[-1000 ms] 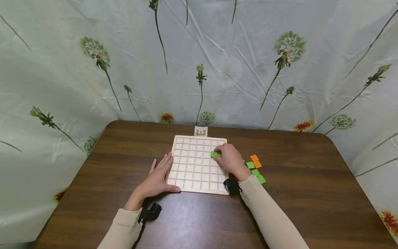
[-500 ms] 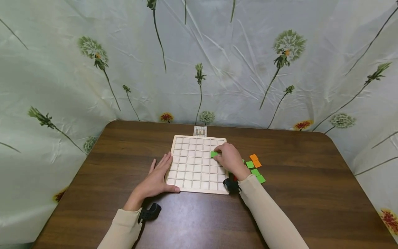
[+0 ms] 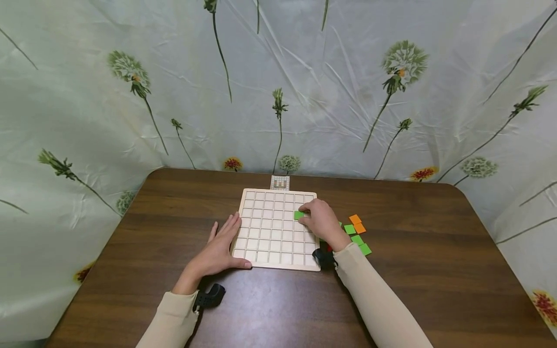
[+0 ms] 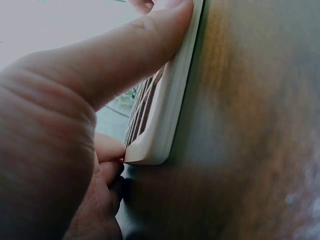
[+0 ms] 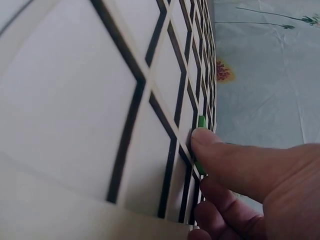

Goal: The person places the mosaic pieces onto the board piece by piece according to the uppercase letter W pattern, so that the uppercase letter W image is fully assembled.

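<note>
A pale wooden board (image 3: 265, 237) with a grid of square white cells lies on the table. My right hand (image 3: 321, 223) is over its right side and pinches a green square tile (image 3: 298, 215) between thumb and fingers at a cell in the upper right part. In the right wrist view, the thumb (image 5: 235, 162) covers much of the green tile (image 5: 201, 121), which sits at the grid. My left hand (image 3: 215, 252) rests against the board's left edge with fingers spread, its thumb along the front edge near the corner. In the left wrist view, that thumb (image 4: 125, 57) touches the board's rim (image 4: 167, 120).
Right of the board lie loose green tiles (image 3: 357, 240) and orange tiles (image 3: 357, 223). A red tile (image 3: 329, 248) is mostly hidden by the right wrist. A small card with a printed grid (image 3: 280, 182) lies behind the board. A flower-patterned curtain (image 3: 330, 96) hangs behind the brown table (image 3: 417, 251).
</note>
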Action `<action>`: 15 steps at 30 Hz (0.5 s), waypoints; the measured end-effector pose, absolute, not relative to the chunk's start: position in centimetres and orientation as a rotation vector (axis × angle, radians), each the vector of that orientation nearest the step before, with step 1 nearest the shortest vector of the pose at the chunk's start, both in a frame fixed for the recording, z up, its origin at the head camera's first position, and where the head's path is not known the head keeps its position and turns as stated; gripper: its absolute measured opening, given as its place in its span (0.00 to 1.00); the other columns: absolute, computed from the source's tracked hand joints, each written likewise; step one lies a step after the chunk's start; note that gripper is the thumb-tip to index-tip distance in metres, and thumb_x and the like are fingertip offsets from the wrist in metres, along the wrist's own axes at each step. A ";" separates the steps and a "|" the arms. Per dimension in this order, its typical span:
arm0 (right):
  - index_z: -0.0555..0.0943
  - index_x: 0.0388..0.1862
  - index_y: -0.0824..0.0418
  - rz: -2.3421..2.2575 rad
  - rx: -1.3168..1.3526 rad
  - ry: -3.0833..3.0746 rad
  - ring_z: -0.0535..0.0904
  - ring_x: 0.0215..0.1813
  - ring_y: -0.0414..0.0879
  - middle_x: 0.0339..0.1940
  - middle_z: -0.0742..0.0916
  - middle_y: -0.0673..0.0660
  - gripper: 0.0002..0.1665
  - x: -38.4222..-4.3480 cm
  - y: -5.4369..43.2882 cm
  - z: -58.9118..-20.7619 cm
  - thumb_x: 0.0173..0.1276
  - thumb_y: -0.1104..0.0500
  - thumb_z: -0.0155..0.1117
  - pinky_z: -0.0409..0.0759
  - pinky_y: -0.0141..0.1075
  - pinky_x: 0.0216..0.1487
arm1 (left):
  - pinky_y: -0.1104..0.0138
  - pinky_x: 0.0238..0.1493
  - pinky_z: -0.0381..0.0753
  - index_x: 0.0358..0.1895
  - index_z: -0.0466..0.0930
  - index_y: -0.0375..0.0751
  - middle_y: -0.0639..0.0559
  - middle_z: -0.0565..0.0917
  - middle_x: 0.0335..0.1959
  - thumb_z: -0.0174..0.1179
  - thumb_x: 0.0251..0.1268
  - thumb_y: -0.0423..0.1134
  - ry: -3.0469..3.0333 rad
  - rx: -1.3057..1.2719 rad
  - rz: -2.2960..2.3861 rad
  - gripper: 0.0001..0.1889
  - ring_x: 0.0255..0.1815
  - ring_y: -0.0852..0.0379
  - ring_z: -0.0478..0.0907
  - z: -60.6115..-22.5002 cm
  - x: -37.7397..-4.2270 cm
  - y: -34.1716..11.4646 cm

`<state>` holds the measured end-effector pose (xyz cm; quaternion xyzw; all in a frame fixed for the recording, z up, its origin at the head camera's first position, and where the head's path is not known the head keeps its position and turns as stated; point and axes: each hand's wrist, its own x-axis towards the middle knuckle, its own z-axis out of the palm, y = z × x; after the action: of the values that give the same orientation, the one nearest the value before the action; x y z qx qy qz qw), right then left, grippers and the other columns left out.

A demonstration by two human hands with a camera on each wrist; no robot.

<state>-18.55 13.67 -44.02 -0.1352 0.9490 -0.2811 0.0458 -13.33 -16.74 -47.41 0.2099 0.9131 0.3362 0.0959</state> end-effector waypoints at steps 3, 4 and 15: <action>0.86 0.54 0.65 -0.879 -0.416 2.889 0.80 0.54 0.56 0.50 0.87 0.61 0.18 -18.5 13.8 -44.0 0.66 0.62 0.72 0.79 0.49 0.57 | 0.41 0.75 0.25 0.80 0.45 0.30 0.40 0.42 0.82 0.79 0.43 0.60 2.705 0.627 1.006 0.67 0.82 0.42 0.38 -47.4 -13.3 -16.7; 0.86 0.55 0.66 -0.889 -0.416 2.886 0.80 0.54 0.56 0.50 0.87 0.61 0.18 -18.5 13.8 -44.0 0.66 0.62 0.72 0.79 0.49 0.57 | 0.41 0.75 0.25 0.80 0.45 0.30 0.40 0.43 0.82 0.79 0.43 0.60 2.707 0.628 1.005 0.67 0.82 0.42 0.38 -47.4 -13.3 -16.7; 0.85 0.57 0.65 -1.008 -0.370 2.891 0.80 0.50 0.54 0.51 0.86 0.60 0.22 -18.0 14.7 -43.4 0.64 0.61 0.74 0.80 0.49 0.54 | 0.41 0.75 0.25 0.80 0.46 0.30 0.40 0.43 0.82 0.79 0.43 0.60 2.705 0.622 1.008 0.67 0.82 0.42 0.38 -47.5 -13.2 -16.7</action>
<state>-17.96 14.70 -43.41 -0.1201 0.9370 -0.3269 0.0289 -13.24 -16.69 -47.45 0.2096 0.9120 0.3398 0.0945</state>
